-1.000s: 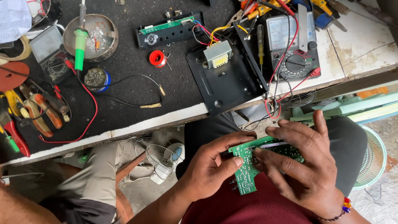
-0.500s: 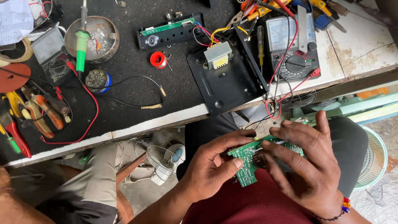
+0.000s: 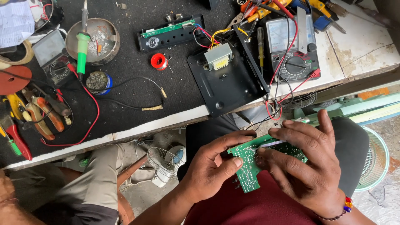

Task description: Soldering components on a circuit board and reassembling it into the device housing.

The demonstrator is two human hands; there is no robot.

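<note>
Green circuit board (image 3: pixel 250 164) is held over the lap, near side of the worktop (image 3: pixel 158 125), solder face up. Left hand (image 3: pixel 210 168) pinches its left edge, thumb on top; right hand (image 3: pixel 310 166) lies curled over its right half, fingers spread across it. Thin wires (image 3: pixel 273 110) run from the board up to the black chassis (image 3: pixel 225 79) at the worktop edge. Risk: pulling the board nearer could strain or snap those wires, or drag the chassis off the edge.
</note>
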